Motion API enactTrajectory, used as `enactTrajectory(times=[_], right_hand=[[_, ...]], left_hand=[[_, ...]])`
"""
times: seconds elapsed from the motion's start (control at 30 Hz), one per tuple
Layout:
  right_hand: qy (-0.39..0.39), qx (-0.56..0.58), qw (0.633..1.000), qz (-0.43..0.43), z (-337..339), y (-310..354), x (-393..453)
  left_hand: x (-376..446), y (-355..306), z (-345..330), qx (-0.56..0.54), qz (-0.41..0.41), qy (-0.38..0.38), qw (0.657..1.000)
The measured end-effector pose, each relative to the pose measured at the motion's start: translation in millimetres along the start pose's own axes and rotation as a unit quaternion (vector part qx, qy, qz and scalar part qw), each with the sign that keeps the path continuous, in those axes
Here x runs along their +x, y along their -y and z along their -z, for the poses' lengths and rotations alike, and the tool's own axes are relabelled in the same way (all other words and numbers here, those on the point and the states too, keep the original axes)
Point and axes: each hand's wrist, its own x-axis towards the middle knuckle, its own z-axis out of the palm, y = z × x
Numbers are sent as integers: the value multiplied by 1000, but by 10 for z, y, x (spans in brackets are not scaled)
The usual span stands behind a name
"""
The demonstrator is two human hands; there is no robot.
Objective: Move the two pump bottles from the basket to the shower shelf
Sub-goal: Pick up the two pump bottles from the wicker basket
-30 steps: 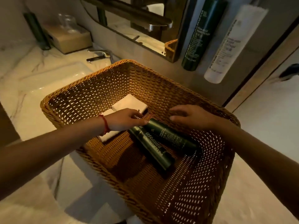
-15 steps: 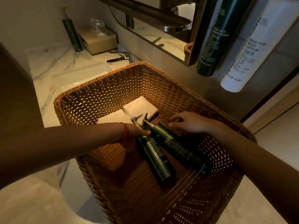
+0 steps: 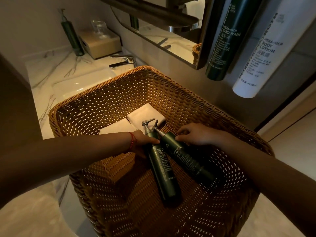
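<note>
Two dark green pump bottles lie side by side on the bottom of a brown wicker basket (image 3: 95, 103), pump heads pointing away from me. My left hand (image 3: 142, 141), with a red string at the wrist, wraps the shoulder of the left bottle (image 3: 162, 170), labelled body cleanser. Over the shoulder of the right bottle (image 3: 189, 161), labelled shampoo, my right hand (image 3: 196, 134) rests with its thumb and fingers curled on it. Both bottles still touch the basket floor. No shower shelf is in view.
Two folded white cloths (image 3: 145, 112) lie in the basket behind the pumps. A marble counter with a sink (image 3: 80, 82), tap (image 3: 123, 60), tissue box (image 3: 100, 43) and green pump bottle (image 3: 71, 35) lies behind. Wall-mounted hand wash (image 3: 227, 36) and body lotion (image 3: 261, 53) hang at right.
My left hand slid off the pump heads onto the left bottle's shoulder. My right hand came down onto the right bottle. The view moved closer to the basket.
</note>
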Motion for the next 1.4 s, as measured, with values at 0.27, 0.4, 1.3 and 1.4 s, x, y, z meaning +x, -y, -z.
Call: enactTrajectory(times=[0.27,0.4,1.3,1.4], right_hand=[[35,-8,998,-50,-113,-17,207],[42,-17,995,-88,-258,2,282],[-142,235,960,52,193,469,-184],[-168,260,948,73,206,518,-327]], left_hand=[[-262,-308,203,120,-79,-9,990],[-454,-362,452,123,-93,10,988],[-917,-331,676,-49,-316,41,947],[-999,-306,647,-77,-354,29,932]])
